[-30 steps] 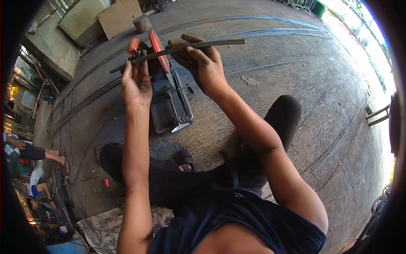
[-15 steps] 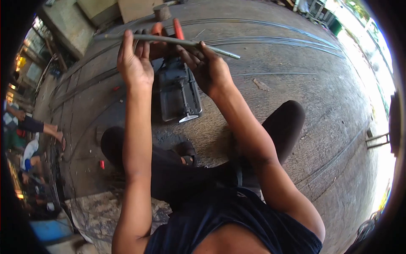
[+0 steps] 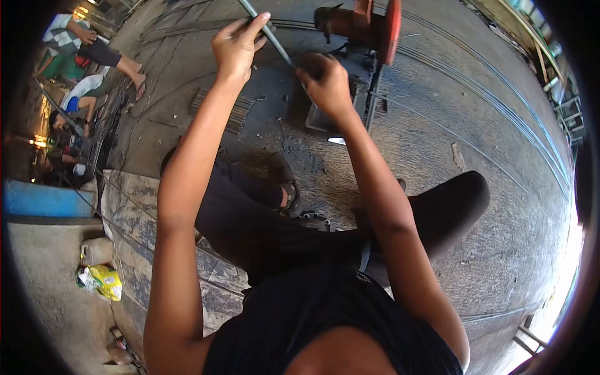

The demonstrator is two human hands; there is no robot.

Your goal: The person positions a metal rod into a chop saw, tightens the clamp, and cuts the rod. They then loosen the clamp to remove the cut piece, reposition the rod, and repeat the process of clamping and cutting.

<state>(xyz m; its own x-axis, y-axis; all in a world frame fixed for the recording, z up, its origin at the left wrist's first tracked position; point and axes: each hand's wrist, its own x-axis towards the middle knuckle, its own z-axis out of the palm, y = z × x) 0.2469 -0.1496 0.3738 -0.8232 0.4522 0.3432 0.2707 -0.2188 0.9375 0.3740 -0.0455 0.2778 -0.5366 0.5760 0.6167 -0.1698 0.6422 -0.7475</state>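
A thin grey metal rod (image 3: 279,47) slants down to the right from the top edge of the view. My left hand (image 3: 239,49) is closed round the rod, thumb along it. My right hand (image 3: 325,81) is closed at the rod's lower end, its fingertips dark and slightly blurred. Just beyond my right hand stands a machine with a red disc-shaped guard (image 3: 390,34) and a dark base, partly hidden by my hand and forearm.
Several short rods (image 3: 234,112) lie side by side on the floor. Long thin bars (image 3: 475,84) run across the ground at the right. Other people (image 3: 106,53) are at the left. A yellow bag (image 3: 103,281) and a jug (image 3: 97,251) lie lower left.
The view has turned, so the machine now appears farther right. The rod has gone from nearly level to steeply slanted. My right hand has moved from around the rod's middle to its lower end.
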